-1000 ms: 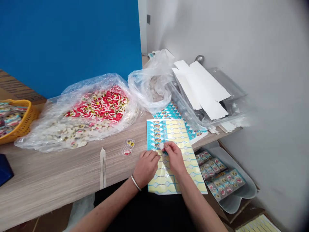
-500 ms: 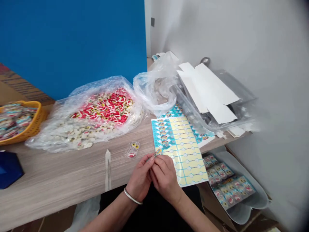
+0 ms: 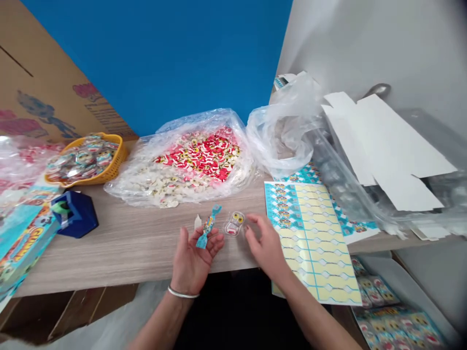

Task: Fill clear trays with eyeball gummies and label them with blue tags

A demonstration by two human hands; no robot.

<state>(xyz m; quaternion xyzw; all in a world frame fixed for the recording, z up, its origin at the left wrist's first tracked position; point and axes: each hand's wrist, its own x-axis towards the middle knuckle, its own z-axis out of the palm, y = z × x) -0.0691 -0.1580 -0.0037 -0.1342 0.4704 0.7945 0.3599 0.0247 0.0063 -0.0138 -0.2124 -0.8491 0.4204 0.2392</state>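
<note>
- The left hand [image 3: 193, 257] was spread wide with its palm up, and a narrow blue printed sticker strip with flared ends [image 3: 208, 227] lay across its fingers.
- The strip's long axis ran obliquely: its near end pointed toward the person and slightly left, its far end away and to the right, beyond the fingertips.
- The right hand [image 3: 265, 243] was half curled, with a narrow gap between thumb and forefinger and nothing visible in its grip.
- Just left of its fingertips, a small clear plastic case with yellow-and-black eyes and a red-and-white mouth [image 3: 234, 224] lay on the grey-brown wood-grain table [image 3: 127, 248]. Its long axis leaned right at the far end, where the eyes sat; the mouth was nearer the person.
- Right of the case, partly beneath the right forearm, lay a yellow-and-blue sticker sheet [image 3: 328, 236].
- Beyond the case, to the left, was a clear plastic bag of red, white and yellow pieces [image 3: 200, 155].
</note>
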